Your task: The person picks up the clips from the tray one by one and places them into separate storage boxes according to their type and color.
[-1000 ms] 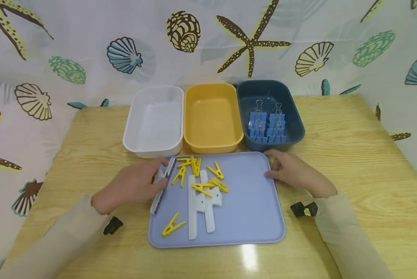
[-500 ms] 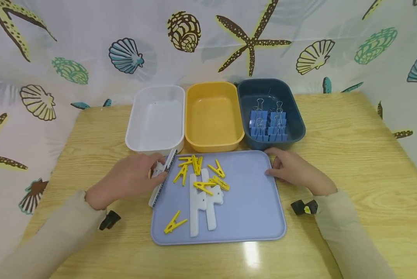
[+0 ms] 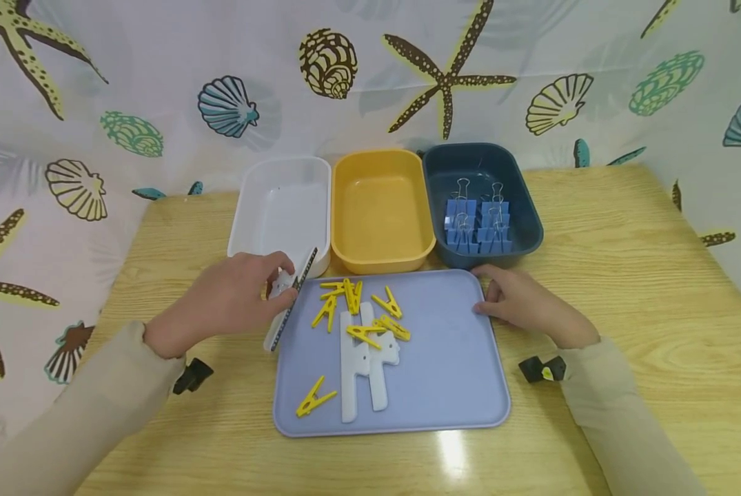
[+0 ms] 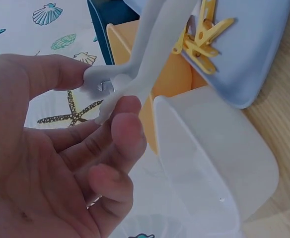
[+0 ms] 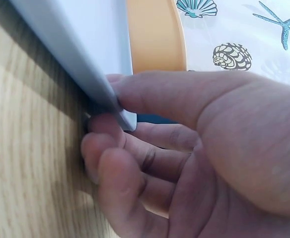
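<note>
My left hand (image 3: 221, 296) pinches the handles of a long white bag clip (image 4: 157, 54) between thumb and fingers. The clip is raised at the tray's left edge, its far end in front of the white bin (image 3: 246, 227); dark teeth line its jaw. On the lavender tray (image 3: 451, 358) lie two more white bag clips (image 3: 348, 386) and several yellow clothespins (image 3: 312, 398), some overlapping the clips. With thumb above and fingers below, my right hand (image 3: 525, 303) grips the tray's upper right corner, as the right wrist view shows.
Behind the tray, a yellow bin (image 3: 382, 213) stands between the white bin and a dark blue bin (image 3: 525, 213). Several blue binder clips (image 3: 462, 238) stand in rows inside the dark blue one. A shell-patterned cloth (image 3: 370, 117) hangs behind the wooden table (image 3: 624, 275).
My left hand has lifted the white bag clip off the tray and moved it up and back toward the white bin. The right hand keeps its grip on the tray corner.
</note>
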Demonstrator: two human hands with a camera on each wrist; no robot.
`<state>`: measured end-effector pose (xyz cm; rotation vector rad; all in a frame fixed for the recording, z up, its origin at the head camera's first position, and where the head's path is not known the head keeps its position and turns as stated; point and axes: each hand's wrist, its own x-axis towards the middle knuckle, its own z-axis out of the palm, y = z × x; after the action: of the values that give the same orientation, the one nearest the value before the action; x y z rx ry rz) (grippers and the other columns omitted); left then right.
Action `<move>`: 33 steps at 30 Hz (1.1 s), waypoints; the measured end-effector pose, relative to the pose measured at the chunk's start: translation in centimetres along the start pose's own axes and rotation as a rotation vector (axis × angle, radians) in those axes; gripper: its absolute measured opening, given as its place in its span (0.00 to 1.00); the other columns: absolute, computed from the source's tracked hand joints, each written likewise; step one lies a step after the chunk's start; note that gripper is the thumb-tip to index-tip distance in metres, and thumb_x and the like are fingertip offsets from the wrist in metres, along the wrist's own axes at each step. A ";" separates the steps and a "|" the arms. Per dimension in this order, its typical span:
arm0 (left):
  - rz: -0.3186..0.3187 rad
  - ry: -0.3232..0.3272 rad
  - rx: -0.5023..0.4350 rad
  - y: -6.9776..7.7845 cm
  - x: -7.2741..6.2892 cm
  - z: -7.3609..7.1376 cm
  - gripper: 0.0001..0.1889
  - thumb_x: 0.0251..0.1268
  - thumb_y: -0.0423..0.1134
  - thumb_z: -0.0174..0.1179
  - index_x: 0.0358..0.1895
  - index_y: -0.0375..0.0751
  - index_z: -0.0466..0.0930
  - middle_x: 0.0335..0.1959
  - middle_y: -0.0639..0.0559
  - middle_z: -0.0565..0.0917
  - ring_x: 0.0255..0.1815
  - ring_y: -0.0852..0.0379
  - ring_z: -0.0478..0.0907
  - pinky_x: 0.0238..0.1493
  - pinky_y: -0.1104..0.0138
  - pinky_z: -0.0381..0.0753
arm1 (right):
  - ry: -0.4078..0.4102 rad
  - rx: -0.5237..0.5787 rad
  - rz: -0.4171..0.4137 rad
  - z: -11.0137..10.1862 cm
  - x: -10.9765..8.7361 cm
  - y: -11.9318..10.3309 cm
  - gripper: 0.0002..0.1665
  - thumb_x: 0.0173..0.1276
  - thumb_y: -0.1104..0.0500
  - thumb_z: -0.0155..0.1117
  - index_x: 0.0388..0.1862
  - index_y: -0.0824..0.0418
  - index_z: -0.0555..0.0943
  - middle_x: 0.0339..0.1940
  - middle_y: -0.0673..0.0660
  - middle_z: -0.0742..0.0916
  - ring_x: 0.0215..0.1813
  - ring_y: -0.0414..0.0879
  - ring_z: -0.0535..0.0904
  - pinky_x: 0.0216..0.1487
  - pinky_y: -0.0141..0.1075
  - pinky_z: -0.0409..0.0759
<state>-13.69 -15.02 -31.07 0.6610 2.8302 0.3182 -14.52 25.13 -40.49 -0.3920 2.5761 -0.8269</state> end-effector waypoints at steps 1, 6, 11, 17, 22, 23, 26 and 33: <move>0.004 0.006 0.005 0.0 0.1 -0.2 0.16 0.63 0.47 0.58 0.50 0.42 0.78 0.24 0.54 0.78 0.17 0.60 0.69 0.20 0.68 0.68 | 0.000 0.001 0.001 0.0 0.0 0.0 0.33 0.64 0.61 0.65 0.65 0.70 0.67 0.26 0.54 0.81 0.23 0.43 0.73 0.23 0.35 0.72; 0.000 0.023 0.021 -0.2 0.9 -1.2 0.17 0.63 0.47 0.58 0.50 0.42 0.78 0.26 0.53 0.79 0.18 0.59 0.69 0.20 0.68 0.68 | 0.004 -0.004 0.003 -0.1 0.0 0.0 0.33 0.64 0.61 0.65 0.65 0.70 0.67 0.26 0.54 0.81 0.24 0.43 0.73 0.25 0.34 0.72; -0.012 0.039 0.031 -0.4 1.7 -2.1 0.17 0.63 0.47 0.57 0.50 0.41 0.78 0.28 0.51 0.80 0.19 0.57 0.70 0.20 0.68 0.69 | 0.009 -0.012 -0.005 0.0 0.1 -0.3 0.32 0.64 0.61 0.65 0.65 0.70 0.67 0.26 0.54 0.81 0.25 0.43 0.73 0.26 0.34 0.73; -0.028 0.074 0.039 -0.6 3.2 -2.5 0.17 0.64 0.48 0.55 0.49 0.40 0.78 0.28 0.50 0.80 0.21 0.55 0.72 0.23 0.66 0.70 | 0.008 -0.016 0.006 0.1 0.0 0.0 0.33 0.65 0.60 0.65 0.65 0.70 0.67 0.26 0.54 0.81 0.24 0.43 0.73 0.26 0.34 0.73; -0.062 0.109 0.026 -1.0 4.5 -2.9 0.18 0.65 0.49 0.54 0.49 0.40 0.78 0.29 0.49 0.81 0.23 0.53 0.73 0.25 0.65 0.71 | 0.019 -0.023 0.006 0.0 0.1 0.2 0.33 0.65 0.60 0.65 0.66 0.70 0.66 0.25 0.54 0.80 0.22 0.43 0.73 0.24 0.34 0.72; -0.071 0.110 0.020 -1.1 4.7 -2.9 0.18 0.65 0.49 0.54 0.49 0.40 0.78 0.30 0.48 0.81 0.23 0.53 0.73 0.24 0.64 0.71 | 0.023 -0.026 0.003 0.0 0.1 0.2 0.33 0.65 0.60 0.65 0.66 0.70 0.66 0.25 0.54 0.80 0.22 0.43 0.73 0.24 0.34 0.72; -0.097 0.105 0.005 -1.5 5.4 -2.9 0.19 0.65 0.50 0.53 0.50 0.40 0.78 0.31 0.47 0.81 0.23 0.53 0.73 0.24 0.65 0.71 | 0.023 -0.029 -0.006 0.1 0.1 0.2 0.33 0.64 0.61 0.65 0.65 0.70 0.67 0.25 0.54 0.80 0.21 0.43 0.73 0.23 0.33 0.72; -0.155 0.118 -0.016 -2.4 6.6 -3.0 0.19 0.65 0.49 0.52 0.49 0.39 0.78 0.30 0.46 0.80 0.24 0.51 0.73 0.22 0.64 0.71 | 0.022 -0.037 -0.003 0.3 0.1 0.0 0.33 0.64 0.60 0.65 0.65 0.71 0.67 0.25 0.53 0.80 0.24 0.42 0.73 0.25 0.34 0.72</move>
<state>-21.22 -14.59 -29.93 0.4288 2.9654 0.3639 -14.45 24.98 -40.72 -0.4005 2.6156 -0.7895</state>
